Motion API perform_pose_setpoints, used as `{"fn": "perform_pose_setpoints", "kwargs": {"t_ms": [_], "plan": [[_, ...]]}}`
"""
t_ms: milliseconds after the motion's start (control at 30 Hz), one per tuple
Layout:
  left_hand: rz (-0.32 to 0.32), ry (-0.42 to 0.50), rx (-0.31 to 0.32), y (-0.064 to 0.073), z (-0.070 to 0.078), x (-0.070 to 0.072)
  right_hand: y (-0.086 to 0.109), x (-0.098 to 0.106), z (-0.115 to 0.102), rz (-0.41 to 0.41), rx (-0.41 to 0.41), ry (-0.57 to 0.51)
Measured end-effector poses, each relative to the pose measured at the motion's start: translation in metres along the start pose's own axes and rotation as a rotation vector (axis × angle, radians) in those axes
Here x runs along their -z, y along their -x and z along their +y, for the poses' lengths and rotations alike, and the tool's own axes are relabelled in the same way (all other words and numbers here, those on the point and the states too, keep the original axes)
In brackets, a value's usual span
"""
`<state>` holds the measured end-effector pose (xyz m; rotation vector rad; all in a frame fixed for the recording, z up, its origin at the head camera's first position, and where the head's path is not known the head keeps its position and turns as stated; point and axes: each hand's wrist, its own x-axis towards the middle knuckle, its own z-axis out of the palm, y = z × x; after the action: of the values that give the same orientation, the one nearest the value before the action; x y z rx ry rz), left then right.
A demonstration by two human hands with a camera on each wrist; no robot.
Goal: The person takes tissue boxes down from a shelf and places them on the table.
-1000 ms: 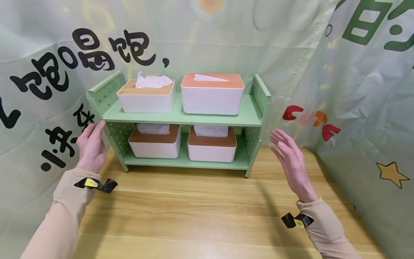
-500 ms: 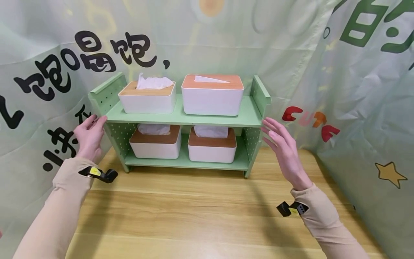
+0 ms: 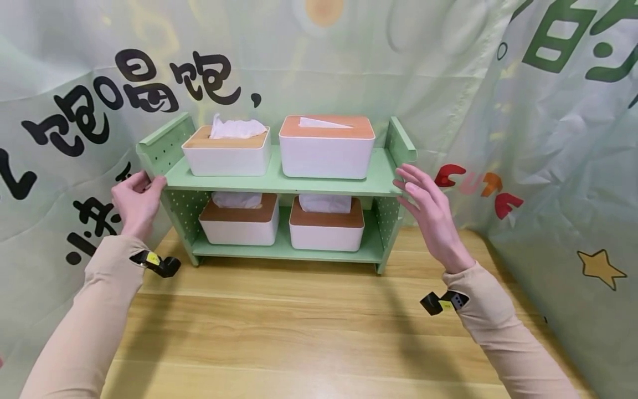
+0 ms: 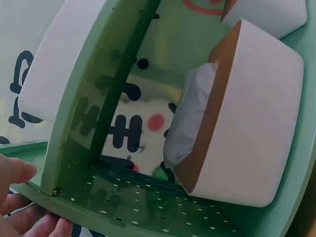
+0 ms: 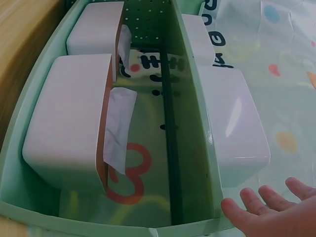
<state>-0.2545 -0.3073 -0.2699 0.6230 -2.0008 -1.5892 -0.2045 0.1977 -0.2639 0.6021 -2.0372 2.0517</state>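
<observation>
A green two-tier shelf (image 3: 279, 185) stands on the wooden table. On its upper tier sit a tissue box (image 3: 226, 159) at left and a taller tissue box (image 3: 326, 156) at right. Below are two more white boxes with brown lids, the lower left box (image 3: 239, 228) and the lower right box (image 3: 326, 233). My left hand (image 3: 137, 202) grips the shelf's left side panel; the left wrist view has the thumb (image 4: 19, 171) inside it and the fingers outside. My right hand (image 3: 428, 213) is by the right side panel, fingers spread and fairly straight; contact is unclear.
A printed cloth (image 3: 319, 77) hangs close behind the shelf and along both sides. Bare wooden tabletop (image 3: 299, 327) lies in front, between the forearms. Each wrist wears a small black camera, such as the right wrist camera (image 3: 443, 303).
My right hand has moved left and up to the shelf's right side. The left hand's fingers have curled in at the left panel. Shelf and boxes stay put.
</observation>
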Motion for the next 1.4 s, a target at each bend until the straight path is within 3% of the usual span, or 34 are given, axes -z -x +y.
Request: {"fn": "perform_pose_setpoints", "kwargs": {"t_ms": [500,1133,1400], "plan": [[0.051,-0.116,-0.051,-0.004,0.001,-0.002,-0.019,-0.015,-0.003,-0.018,-0.025,-0.027],[0.035,-0.133,-0.021,-0.005,-0.001,-0.006,-0.045,-0.022,0.002,0.005,-0.061,-0.055],[0.058,-0.136,-0.026,-0.005,-0.002,-0.007,-0.058,-0.026,0.004,-0.002,-0.085,-0.061]]}}
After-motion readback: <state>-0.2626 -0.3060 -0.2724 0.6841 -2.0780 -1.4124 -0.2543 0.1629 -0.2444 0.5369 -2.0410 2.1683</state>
